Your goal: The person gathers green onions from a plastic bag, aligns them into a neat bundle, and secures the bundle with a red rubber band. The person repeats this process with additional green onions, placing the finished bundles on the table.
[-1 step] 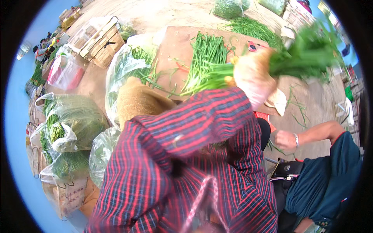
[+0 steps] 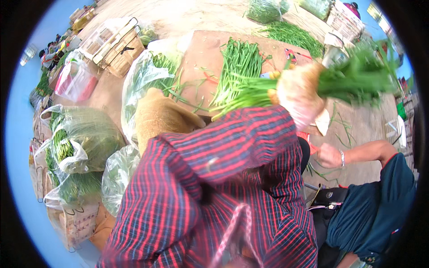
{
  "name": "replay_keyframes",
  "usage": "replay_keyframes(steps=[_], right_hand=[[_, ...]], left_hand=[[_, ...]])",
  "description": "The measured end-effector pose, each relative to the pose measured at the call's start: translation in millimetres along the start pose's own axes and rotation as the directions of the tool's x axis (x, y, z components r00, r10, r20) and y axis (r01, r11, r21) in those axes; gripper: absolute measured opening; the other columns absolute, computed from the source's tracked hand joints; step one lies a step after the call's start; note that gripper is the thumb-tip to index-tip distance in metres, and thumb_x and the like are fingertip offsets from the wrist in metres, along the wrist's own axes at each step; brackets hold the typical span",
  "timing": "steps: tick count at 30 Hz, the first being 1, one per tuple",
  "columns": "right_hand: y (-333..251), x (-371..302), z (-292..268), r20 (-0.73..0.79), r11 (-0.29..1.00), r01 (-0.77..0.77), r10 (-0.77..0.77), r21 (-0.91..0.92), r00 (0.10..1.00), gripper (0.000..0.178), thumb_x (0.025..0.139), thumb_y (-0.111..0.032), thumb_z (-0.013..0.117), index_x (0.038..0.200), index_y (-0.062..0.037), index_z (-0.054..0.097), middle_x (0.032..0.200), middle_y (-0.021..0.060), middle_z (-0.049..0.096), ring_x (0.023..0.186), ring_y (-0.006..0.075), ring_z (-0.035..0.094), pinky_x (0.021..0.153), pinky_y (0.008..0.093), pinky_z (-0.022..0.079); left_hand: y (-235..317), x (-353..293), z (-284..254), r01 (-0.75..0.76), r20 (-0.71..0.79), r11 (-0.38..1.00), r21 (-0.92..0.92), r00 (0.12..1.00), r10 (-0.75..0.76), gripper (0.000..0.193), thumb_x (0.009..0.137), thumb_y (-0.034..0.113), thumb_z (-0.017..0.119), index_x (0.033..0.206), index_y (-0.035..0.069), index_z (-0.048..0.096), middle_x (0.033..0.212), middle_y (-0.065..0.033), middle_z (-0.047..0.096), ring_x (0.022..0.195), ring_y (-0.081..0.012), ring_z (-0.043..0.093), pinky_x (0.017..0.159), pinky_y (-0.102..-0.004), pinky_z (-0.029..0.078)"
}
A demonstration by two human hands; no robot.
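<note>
My left forearm in a red-and-dark striped sleeve reaches across to the right. My left hand (image 2: 300,94), in what looks like a tan glove and blurred by motion, is closed around a bunch of garlic chives (image 2: 357,78). The pale stems (image 2: 248,94) point left and the blurred green leaves point right. Below them a pile of chives (image 2: 241,60) lies on a brown board (image 2: 203,49). My right sleeve (image 2: 283,167) passes behind the left forearm, and the right hand is hidden.
Clear bags of greens (image 2: 89,138) stand at left, near a wicker crate (image 2: 118,56) and a pink-and-white bag (image 2: 76,82). More chives (image 2: 292,35) lie at the back. A co-worker's hand (image 2: 330,155) is close by at right. A tan cloth (image 2: 163,114) covers something by the board.
My left hand and the bunch of chives have shifted slightly right. A small blue-and-yellow item on the board now shows beside the hand.
</note>
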State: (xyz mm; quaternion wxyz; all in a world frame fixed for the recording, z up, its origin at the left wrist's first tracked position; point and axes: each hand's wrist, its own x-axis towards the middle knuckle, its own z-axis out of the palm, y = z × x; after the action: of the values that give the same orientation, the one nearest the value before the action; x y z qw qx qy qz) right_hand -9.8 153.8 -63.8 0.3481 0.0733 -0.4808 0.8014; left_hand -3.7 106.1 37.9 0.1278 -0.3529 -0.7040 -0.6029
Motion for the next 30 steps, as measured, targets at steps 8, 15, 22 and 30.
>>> replay_keyframes(steps=[8,15,22,30], right_hand=[[0,-16,-94,0.263,0.777,-0.171,0.006,0.606,0.965,0.06,0.089,-0.03,0.071,0.138,-0.0033,0.05,0.139,0.0186,0.057,0.13,0.0323,0.055,0.112,0.0464,0.043],[25,-21,-112,0.099,0.731,-0.214,0.198,0.648,0.975,0.037,0.092,-0.023,0.067,0.124,-0.0048,0.065,0.121,0.0166,0.069,0.119,0.033,0.062,0.106,0.0529,0.048],[36,-8,-74,0.173,0.74,-0.296,0.24,0.604,0.955,0.035,0.09,-0.025,0.069,0.118,-0.0042,0.066,0.117,0.0173,0.07,0.112,0.0317,0.066,0.102,0.0501,0.051],[43,-8,-77,0.166,0.74,-0.287,0.234,0.608,0.958,0.041,0.091,-0.034,0.068,0.12,-0.0048,0.064,0.12,0.0152,0.067,0.112,0.0334,0.063,0.101,0.0498,0.051]], left_hand=[[18,-78,-29,-0.371,0.387,0.918,-0.141,0.833,0.396,0.088,0.066,0.018,0.079,0.144,0.001,0.043,0.141,-0.021,0.047,0.13,-0.038,0.047,0.108,-0.0485,0.039],[-58,-116,-198,0.616,0.876,0.746,-0.253,0.473,-0.094,0.039,0.091,0.023,0.075,0.119,-0.002,0.068,0.11,-0.0151,0.073,0.101,-0.022,0.07,0.091,-0.0362,0.055],[-88,-66,-179,-0.254,0.257,0.891,0.376,0.952,0.163,0.061,0.07,0.005,0.078,0.128,0.004,0.06,0.124,-0.0151,0.061,0.117,-0.0353,0.059,0.102,-0.0423,0.047],[-112,-16,-117,-0.238,0.489,0.961,0.139,0.861,0.142,0.013,0.091,0.013,0.067,0.099,0.003,0.071,0.093,-0.0093,0.069,0.087,-0.0282,0.067,0.079,-0.0401,0.054]])
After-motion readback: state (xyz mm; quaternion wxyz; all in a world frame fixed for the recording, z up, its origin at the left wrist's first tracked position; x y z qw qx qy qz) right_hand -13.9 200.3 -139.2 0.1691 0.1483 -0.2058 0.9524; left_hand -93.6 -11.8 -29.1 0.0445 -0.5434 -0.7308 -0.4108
